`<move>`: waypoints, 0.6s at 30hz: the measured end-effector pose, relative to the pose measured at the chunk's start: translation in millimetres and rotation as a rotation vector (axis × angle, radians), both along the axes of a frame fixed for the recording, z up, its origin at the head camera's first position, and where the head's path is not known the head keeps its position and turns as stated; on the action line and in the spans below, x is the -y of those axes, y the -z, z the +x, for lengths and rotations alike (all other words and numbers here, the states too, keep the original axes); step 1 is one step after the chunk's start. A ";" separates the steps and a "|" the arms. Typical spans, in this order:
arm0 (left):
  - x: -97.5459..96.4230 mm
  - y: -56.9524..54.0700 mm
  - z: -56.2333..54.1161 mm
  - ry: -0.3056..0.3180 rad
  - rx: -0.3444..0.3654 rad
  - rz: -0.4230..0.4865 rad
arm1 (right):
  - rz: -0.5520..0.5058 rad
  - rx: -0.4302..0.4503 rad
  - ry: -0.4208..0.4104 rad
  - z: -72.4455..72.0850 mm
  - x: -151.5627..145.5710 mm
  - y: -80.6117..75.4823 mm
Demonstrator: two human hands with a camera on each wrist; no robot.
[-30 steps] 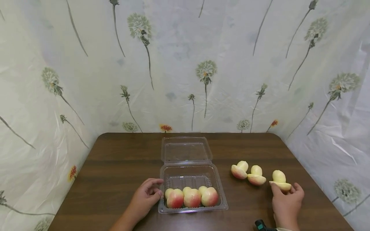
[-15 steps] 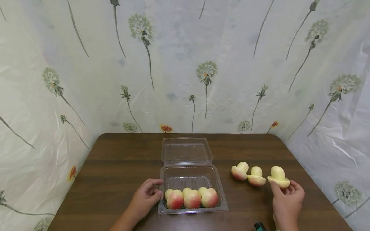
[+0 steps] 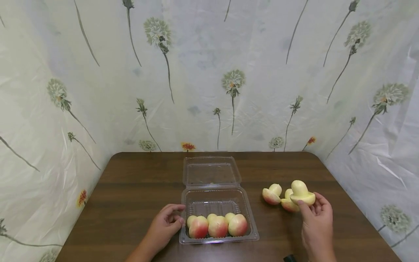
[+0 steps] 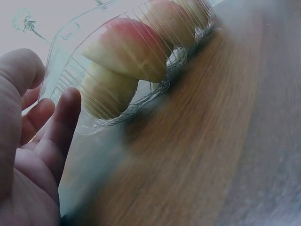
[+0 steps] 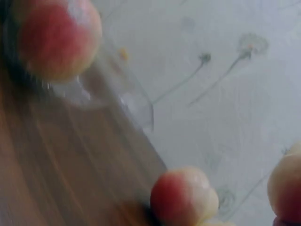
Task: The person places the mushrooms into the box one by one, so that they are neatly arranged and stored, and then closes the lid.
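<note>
A dark brown wood-grain table (image 3: 131, 189) with rounded far corners fills the lower part of the head view, and a pale, creased sheet (image 3: 196, 83) printed with dandelions and a few orange flowers stands behind it and along both sides. A clear hinged plastic container (image 3: 211, 206) sits a little left of the table's middle, its lid (image 3: 212, 173) folded back toward the far edge and ending just short of it. A row of peach-coloured pieces (image 3: 218, 226) lies along the container's near wall, with the ribbed floor showing behind them. The left hand (image 3: 166, 223) has its fingers loosely bent, the tips touching the container's left side; between it and the table's left edge runs a broad stretch of wood. The right hand (image 3: 316, 222) pinches a knobbed yellow piece (image 3: 302, 197) by its wide rim, knob up, partly covering a second piece (image 3: 289, 206) just beyond it. A third piece (image 3: 271, 197) lies close to the second, on the side toward the container. Wood lies between the container's right rim and these pieces, and another strip between the right hand and the slanting right table edge. The right wrist view is blurred.
</note>
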State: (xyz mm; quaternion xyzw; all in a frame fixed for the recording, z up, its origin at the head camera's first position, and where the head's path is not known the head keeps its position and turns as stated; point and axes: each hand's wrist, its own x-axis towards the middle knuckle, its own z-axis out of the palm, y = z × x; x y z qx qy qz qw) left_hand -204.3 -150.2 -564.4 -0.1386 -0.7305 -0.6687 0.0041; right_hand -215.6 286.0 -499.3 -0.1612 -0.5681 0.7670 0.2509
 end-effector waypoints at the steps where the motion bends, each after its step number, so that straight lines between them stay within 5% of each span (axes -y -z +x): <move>1: 0.0 -0.1 0.0 -0.001 0.000 0.000 | -0.008 -0.004 -0.028 -0.1 2.9 -1.7; 8: 0.5 -1.7 1.3 0.000 0.008 -0.008 | -0.019 -0.050 -0.238 -0.3 18.6 -6.7; 18: 0.7 -1.9 1.8 0.001 -0.001 -0.003 | 0.136 -0.054 -0.438 -0.9 39.0 -10.0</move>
